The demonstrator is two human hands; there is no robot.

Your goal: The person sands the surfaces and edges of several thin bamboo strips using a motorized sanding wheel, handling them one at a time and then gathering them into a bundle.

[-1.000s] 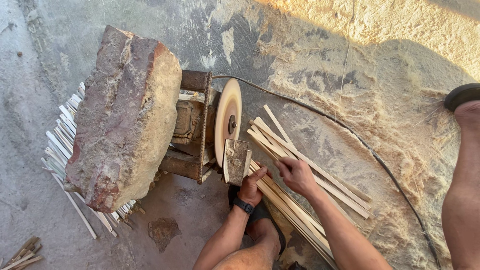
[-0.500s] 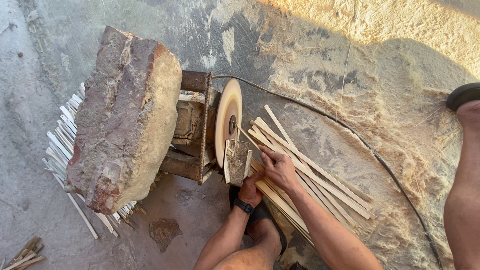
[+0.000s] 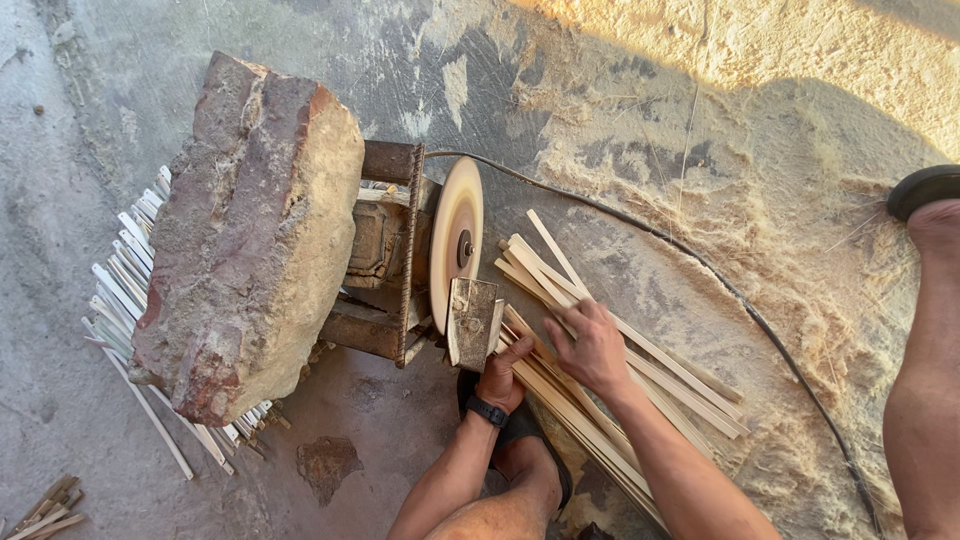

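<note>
From the head camera, the left hand (image 3: 503,375) and the right hand (image 3: 590,345) are both closing on thin wooden strips (image 3: 620,375) lying in a pile on the floor, just beside the round sanding disc (image 3: 456,240) and its small metal rest (image 3: 473,322). The fingers (image 3: 522,347) are sitting very near the disc, so I think they could slip and get scraped. A strip could also be catching and jumping. The black cable (image 3: 700,270) is lying near, and a foot could be snagging it
</note>
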